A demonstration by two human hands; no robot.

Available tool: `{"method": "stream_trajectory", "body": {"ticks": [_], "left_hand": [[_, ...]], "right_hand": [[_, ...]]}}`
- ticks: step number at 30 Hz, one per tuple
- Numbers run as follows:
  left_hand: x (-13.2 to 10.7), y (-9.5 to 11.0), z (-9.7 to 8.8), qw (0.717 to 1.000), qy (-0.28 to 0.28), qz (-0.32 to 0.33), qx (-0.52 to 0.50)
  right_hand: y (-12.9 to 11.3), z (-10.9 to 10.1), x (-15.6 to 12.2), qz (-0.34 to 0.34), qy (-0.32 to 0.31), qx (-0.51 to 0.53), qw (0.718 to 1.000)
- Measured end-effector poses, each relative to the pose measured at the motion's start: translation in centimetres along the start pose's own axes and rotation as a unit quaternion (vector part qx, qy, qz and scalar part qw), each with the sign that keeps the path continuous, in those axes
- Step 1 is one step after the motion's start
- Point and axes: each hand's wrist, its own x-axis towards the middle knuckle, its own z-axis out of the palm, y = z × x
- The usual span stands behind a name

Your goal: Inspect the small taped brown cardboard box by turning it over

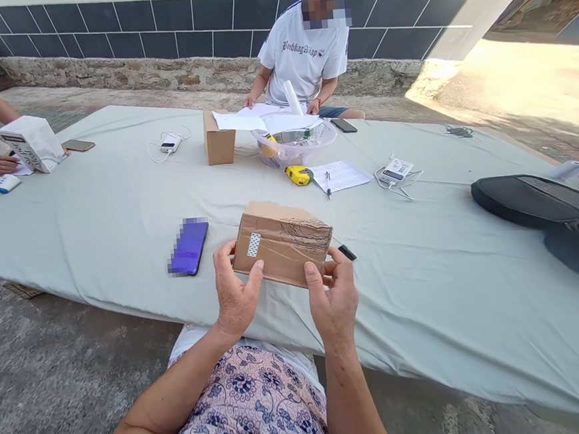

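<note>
Both my hands grip a brown cardboard box (284,241) above the near edge of the cloth-covered table. My left hand (238,291) wraps its left end, thumb on the near face. On the other end, my right hand (333,294) presses its thumb on the near face, with its fingers behind. The box is tilted toward me and bears a small patterned label (253,244) and dark scribble-like lines at its upper right. A small black object (347,252) shows just beyond my right fingers; its kind is unclear. Left of the box lies a phone (190,247) with a purple screen.
A plastic basket (299,153) with papers, a small carton (220,145), a yellow tape measure (299,175) and a written sheet (341,175) with a pen lie farther back. A person (307,55) sits opposite; another sits at left by a white box (38,144). A black bag-like object (539,201) lies right.
</note>
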Motion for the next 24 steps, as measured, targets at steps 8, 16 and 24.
{"method": "stream_trajectory", "body": {"ticks": [8, 16, 24], "left_hand": [[-0.02, -0.45, 0.03, 1.000, 0.006, 0.028, 0.009], [-0.09, -0.91, -0.24, 1.000, 0.001, 0.021, -0.022], [-0.62, -1.01, 0.07, 0.999, 0.007, 0.026, -0.033]], "right_hand": [[0.00, 0.11, -0.06, 0.001, 0.003, -0.004, 1.000], [-0.33, -0.46, -0.07, 0.031, 0.012, -0.048, 0.998], [-0.37, -0.19, 0.66, 0.016, 0.039, -0.038, 0.998]]}}
